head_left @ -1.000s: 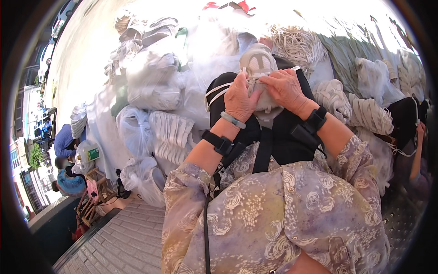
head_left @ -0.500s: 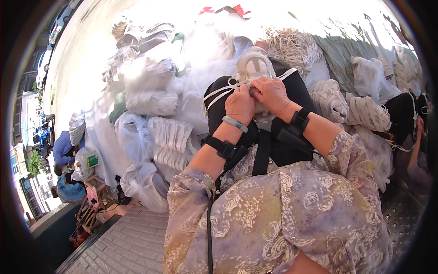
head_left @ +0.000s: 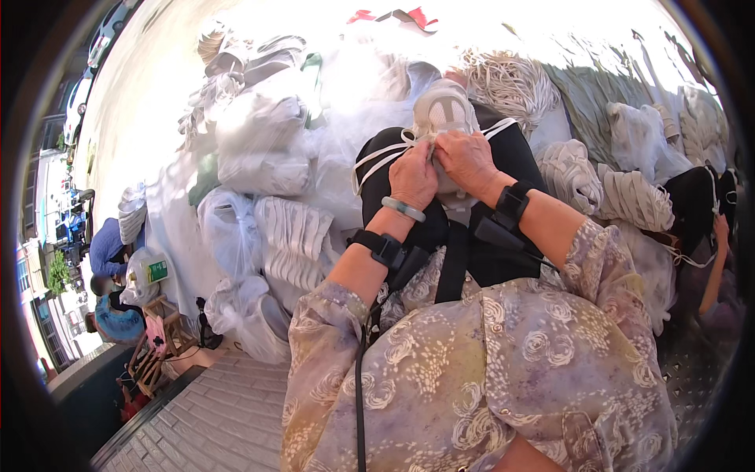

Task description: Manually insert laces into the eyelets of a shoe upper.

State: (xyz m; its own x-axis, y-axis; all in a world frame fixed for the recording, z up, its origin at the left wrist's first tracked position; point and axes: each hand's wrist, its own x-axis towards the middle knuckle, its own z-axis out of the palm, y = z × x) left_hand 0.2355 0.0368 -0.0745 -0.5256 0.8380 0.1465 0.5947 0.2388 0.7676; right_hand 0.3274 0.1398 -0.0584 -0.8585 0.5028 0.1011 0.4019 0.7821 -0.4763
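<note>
A pale grey and white shoe upper [head_left: 442, 112] with a mesh toe lies on my lap, toe pointing away from me. White shoelace [head_left: 379, 164] strands run out from it over both of my black-covered knees. My left hand [head_left: 414, 175] is closed at the upper's left side, pinching the shoelace close to the eyelets. Right beside it my right hand [head_left: 470, 165] is closed too, its thumb and fingers bent down onto the lacing area. The fingertips of both hands nearly meet, and what the right ones pinch is hidden.
Plastic-wrapped bundles [head_left: 263, 141] and stacked pale uppers [head_left: 292, 236] lie to the left. A heap of white laces [head_left: 511, 86] sits at the far right, near more stacked uppers [head_left: 570, 175]. People work at both sides; a wooden chair [head_left: 161, 346] stands at lower left.
The lace loop that stood by my left fingers is no longer visible. Both hands have drawn slightly closer together over the lacing, and the upper's toe shows a little more upright.
</note>
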